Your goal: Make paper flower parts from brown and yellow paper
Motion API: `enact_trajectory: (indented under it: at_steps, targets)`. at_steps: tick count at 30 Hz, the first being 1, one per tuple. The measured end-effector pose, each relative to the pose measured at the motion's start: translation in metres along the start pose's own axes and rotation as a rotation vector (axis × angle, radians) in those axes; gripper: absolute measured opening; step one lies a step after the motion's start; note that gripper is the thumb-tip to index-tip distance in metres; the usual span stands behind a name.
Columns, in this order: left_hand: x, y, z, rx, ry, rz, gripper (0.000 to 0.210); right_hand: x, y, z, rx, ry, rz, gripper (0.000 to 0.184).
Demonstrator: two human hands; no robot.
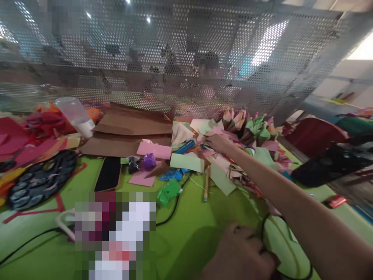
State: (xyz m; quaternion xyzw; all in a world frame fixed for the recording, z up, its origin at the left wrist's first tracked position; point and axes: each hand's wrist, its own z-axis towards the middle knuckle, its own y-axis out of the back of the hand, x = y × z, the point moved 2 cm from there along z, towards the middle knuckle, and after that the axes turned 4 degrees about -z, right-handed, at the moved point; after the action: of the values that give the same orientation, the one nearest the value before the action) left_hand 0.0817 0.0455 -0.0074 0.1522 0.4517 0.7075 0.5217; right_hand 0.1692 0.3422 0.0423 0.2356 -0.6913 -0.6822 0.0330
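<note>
My right hand (216, 142) reaches far over the table into a heap of paper scraps, its fingertips among pale pink paper (223, 133). What it grips, if anything, is too small to make out. Close to me, my left hand (241, 251) is curled and blurred low over the green tabletop (195, 217); what is inside its fingers is hidden. Beside the heap lie a light green paper strip (187, 162), a blue marker-like tube (185, 147) and a pencil (206, 184). Folded paper flowers (260, 128) stand behind my right arm.
Brown cardboard (131, 130), a phone (107, 174), a clear plastic container (74, 114) and a black woven round piece (43, 179) lie leftward. Crumpled green plastic (169, 192) sits mid-table near a black cable (171, 214). A perforated metal screen (175, 58) closes off the back.
</note>
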Motion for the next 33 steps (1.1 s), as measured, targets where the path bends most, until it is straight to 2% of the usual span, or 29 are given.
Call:
enact_trajectory:
  at_steps: [4,7,9,17,22,29,33]
  targets:
    - [0.002,-0.002,0.001,0.06,-0.017,-0.004,0.024,0.018,0.007,0.002,-0.079,0.015,0.036,0.039]
    - [0.003,-0.002,0.002,0.147,0.009,-0.058,0.02,0.034,0.007,0.012,-0.078,0.069,0.053,0.035]
    - [0.004,-0.002,0.002,0.204,0.03,-0.086,0.019,0.042,0.007,0.019,-0.087,0.084,0.043,0.038]
    - [0.005,-0.005,0.001,0.31,0.062,-0.117,0.021,0.054,0.007,0.023,-0.181,0.208,-0.028,0.026]
    - [0.005,-0.004,0.002,0.336,0.065,-0.105,0.024,0.039,0.018,0.02,-0.306,0.185,0.018,0.025]
    - [0.008,0.0,0.006,0.36,0.024,-0.129,0.024,-0.011,0.043,0.02,-0.546,0.013,0.245,0.031]
    - [0.01,0.004,0.005,0.357,0.021,-0.117,0.025,-0.031,0.05,0.017,-0.642,-0.022,0.379,0.03]
